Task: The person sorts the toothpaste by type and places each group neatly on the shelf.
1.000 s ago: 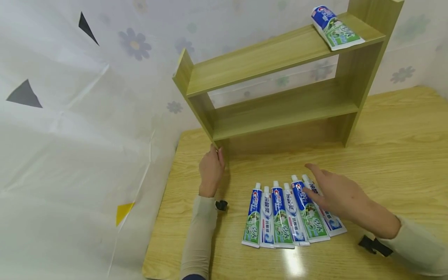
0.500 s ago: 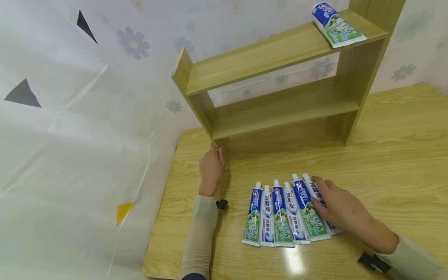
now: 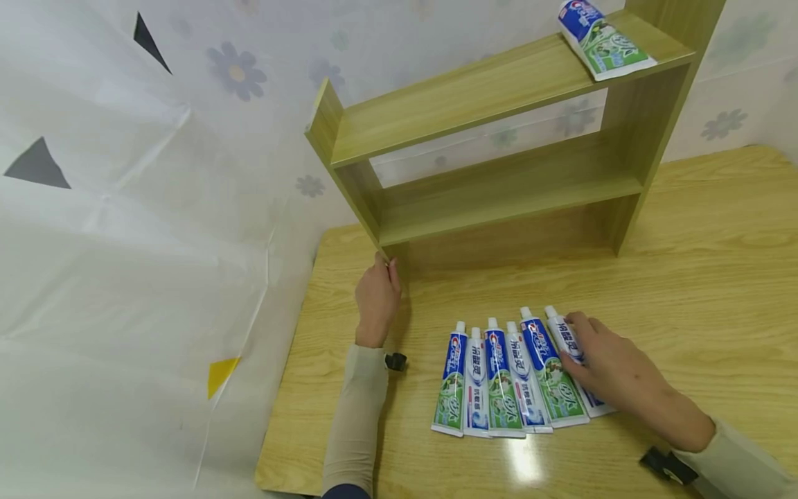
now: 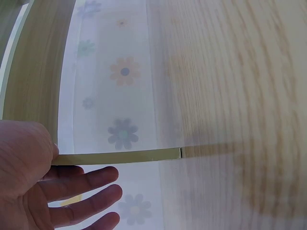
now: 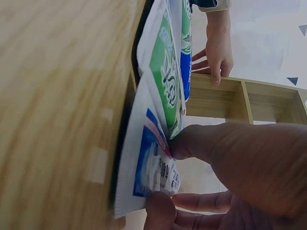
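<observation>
My left hand point(image 3: 377, 298) pinches the lower front edge of the wooden shelf's left side panel point(image 4: 120, 157), thumb on one face and fingers on the other. My right hand point(image 3: 617, 367) holds the rightmost white toothpaste tube point(image 3: 564, 336), thumb on one side and fingers on the other; it covers much of the tube's lower half. Left of that tube, a blue-and-green Crest toothpaste tube point(image 3: 555, 378) lies close by. Further left, several more tubes lie in a row, caps toward the shelf, alternating white point(image 3: 476, 388) and blue-and-green point(image 3: 450, 388).
The two-tier wooden shelf point(image 3: 511, 197) stands at the back of the wood-grain table point(image 3: 704, 298). One blue-and-green toothpaste tube point(image 3: 605, 41) lies on its top board at the right, bottom end at the front edge. A flower-patterned sheet point(image 3: 262, 138) hangs behind and left.
My right hand has come down onto the rightmost white tube and taken hold of it. The tube has shifted slightly right, away from its neighbour. My left hand stays on the shelf.
</observation>
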{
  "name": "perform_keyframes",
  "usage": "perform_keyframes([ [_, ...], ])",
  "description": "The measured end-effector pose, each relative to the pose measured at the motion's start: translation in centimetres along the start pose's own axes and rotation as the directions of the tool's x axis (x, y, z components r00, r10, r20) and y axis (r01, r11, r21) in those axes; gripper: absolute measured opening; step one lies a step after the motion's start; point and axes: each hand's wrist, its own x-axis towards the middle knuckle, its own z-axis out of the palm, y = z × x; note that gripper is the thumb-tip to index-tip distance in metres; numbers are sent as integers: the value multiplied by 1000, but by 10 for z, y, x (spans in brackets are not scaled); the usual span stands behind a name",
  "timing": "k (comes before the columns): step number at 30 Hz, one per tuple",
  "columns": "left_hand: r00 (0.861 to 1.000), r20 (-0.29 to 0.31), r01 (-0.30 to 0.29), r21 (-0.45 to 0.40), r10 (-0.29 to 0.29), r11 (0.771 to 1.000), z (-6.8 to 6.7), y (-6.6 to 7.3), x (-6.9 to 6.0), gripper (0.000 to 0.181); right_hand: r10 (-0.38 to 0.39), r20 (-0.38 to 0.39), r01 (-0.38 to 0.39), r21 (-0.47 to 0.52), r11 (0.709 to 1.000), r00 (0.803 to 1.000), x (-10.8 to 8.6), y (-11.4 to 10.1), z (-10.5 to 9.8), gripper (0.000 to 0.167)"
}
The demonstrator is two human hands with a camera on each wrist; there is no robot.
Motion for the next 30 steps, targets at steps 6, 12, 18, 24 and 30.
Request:
perform_keyframes([
  [6, 1000, 0, -9, -2, 9, 1000, 0, 2, 0, 31, 24, 3, -24, 3, 1000, 1000, -1, 3, -1, 72],
  [12, 1000, -1, -18, -11, 18, 1000, 0, 3, 1, 29, 30, 7, -30, 20, 999, 1000, -1, 4, -1, 69],
  [18, 1000, 6, -16, -2, 16, 1000, 0, 1, 1, 33, 33, 22, -34, 35, 999, 999, -1, 5, 0, 68],
  [24, 1000, 10, -16, 16, 16, 1000, -3, 1, 0, 34, 35, 11, -35, 26, 999, 999, -1, 4, -5, 70],
  [30, 1000, 23, -19, 20, 19, 1000, -3, 2, -2, 38, 12, -27, -11, 21, 1000, 1000, 2, 4, -18, 71],
])
